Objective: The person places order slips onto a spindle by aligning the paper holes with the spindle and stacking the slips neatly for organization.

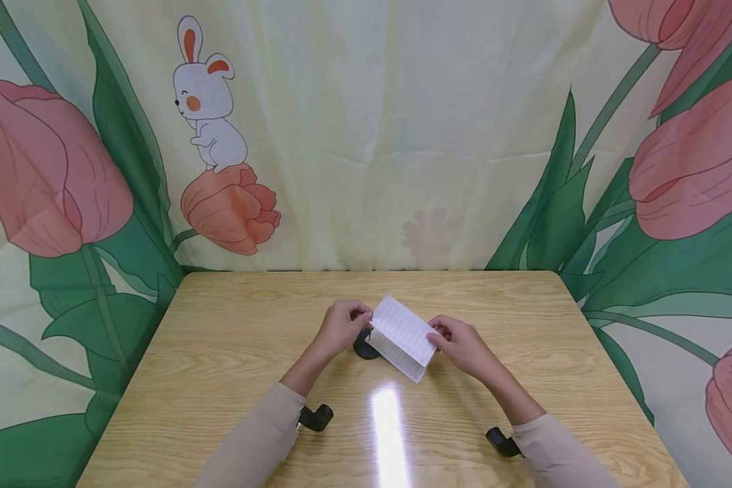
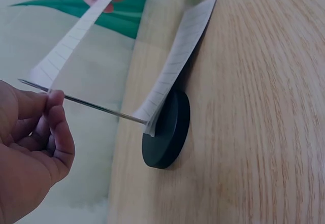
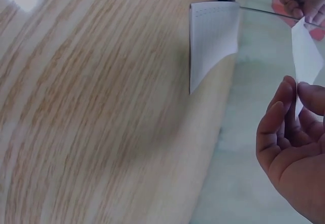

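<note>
A paper spike with a round black base stands on the table, its thin metal rod pointing up. Down at the base, lined paper is pierced by the rod and juts out to one side. Higher up, a second lined sheet meets the rod just below its tip. My left hand pinches that sheet's corner beside the rod, between thumb and index finger. At the opposite end, my right hand pinches the same sheet's edge. Whether the rod passes through the upper sheet cannot be told.
The wood-grain table reaches back to a curtain printed with tulips and a rabbit. Black camera mounts show at both wrists. A bright light reflection lies on the table's front middle.
</note>
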Tool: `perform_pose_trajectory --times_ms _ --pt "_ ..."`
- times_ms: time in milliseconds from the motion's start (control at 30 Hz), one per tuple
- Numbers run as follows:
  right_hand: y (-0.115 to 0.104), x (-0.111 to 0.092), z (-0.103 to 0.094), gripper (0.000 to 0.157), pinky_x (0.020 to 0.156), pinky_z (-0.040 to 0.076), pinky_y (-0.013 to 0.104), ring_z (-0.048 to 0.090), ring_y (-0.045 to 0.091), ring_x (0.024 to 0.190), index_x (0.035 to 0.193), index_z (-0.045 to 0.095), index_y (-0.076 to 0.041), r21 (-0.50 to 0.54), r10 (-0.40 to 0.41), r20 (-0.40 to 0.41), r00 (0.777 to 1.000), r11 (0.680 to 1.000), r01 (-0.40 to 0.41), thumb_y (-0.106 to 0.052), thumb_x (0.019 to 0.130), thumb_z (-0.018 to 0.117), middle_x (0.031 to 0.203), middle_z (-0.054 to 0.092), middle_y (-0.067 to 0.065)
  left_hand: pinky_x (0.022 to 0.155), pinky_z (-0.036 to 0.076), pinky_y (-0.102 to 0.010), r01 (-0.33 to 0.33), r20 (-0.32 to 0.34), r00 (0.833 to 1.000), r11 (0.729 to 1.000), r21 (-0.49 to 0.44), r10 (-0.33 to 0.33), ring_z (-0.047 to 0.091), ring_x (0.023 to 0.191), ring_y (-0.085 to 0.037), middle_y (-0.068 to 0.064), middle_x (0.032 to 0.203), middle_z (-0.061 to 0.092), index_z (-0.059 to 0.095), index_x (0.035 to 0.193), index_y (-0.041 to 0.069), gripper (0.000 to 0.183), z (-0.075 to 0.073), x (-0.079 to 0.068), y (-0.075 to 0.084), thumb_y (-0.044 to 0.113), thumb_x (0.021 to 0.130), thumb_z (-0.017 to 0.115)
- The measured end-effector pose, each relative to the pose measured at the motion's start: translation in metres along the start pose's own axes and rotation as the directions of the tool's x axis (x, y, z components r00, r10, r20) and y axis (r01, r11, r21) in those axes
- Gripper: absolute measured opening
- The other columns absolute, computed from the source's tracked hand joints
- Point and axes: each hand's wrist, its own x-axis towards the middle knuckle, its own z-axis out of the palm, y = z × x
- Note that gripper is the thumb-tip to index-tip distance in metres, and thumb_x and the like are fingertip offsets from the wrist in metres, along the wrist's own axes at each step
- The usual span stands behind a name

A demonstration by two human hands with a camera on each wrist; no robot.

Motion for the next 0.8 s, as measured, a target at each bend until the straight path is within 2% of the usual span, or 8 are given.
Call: perform_pose_trajectory --times_ms 200,433,800 --pt "0.007 0.002 0.007 0.012 0.06 0.047 0.022 0.062 0.026 0.078 0.11 0.069 -0.003 -0.033 0.01 0.0 1.0 0.999 -0.01 -0.009 0.1 0.067 0.085 0.066 0.003 0.07 0.056 -0.026 0.018 0.016 1.0 1.0 0.013 -0.018 0.07 0.084 -0.019 -0.009 0.092 0.072 0.075 0.101 0.002 0.013 0.004 0.002 -0.009 0.006 0.102 0.063" --pt "0.012 0.002 0.013 0.013 0.061 0.047 0.022 0.057 0.013 0.073 0.11 0.069 -0.003 -0.088 0.02 -0.002 1.0 0.996 -0.02 -0.009 0.098 0.07 0.085 0.067 0.003 0.065 0.051 -0.023 0.014 0.007 1.0 0.999 0.046 -0.015 0.062 0.076 -0.012 -0.006 0.085 0.07 0.075 0.095 0.004 0.01 0.007 0.002 -0.02 0.006 0.1 0.066" --pt "0.022 0.007 0.023 0.012 0.063 0.046 0.023 0.056 0.011 0.073 0.108 0.069 -0.005 -0.138 0.053 0.011 0.999 0.989 -0.051 -0.01 0.098 0.071 0.084 0.066 0.002 0.068 0.049 -0.025 0.028 0.024 0.999 0.996 0.082 -0.031 0.059 0.078 -0.013 -0.003 0.085 0.069 0.074 0.096 0.005 0.01 0.014 0.005 -0.035 0.004 0.099 0.065"
